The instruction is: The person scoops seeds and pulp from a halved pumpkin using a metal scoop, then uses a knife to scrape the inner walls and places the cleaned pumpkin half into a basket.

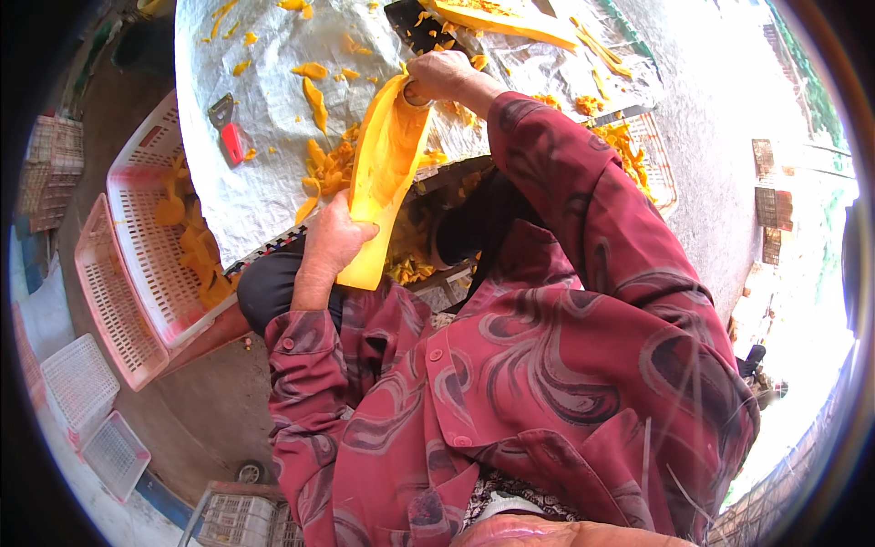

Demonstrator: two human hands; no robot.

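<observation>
A long, hollowed piece of orange squash slants from the covered table down to my lap. My left hand is closed round its lower part, thumb across the pale flesh. At its upper end is my right hand, fingers curled round a small ring-like rim at the hollow; what tool this belongs to is hidden. A peeler with a red handle lies on the silvery sheet to the left. Another long squash piece lies at the table's far side, with orange scraps around it.
A pink and white plastic basket with flat orange pieces stands left of the table, another pink basket beside it. At the right, a basket holds orange scraps. More scraps lie below the table edge near my legs.
</observation>
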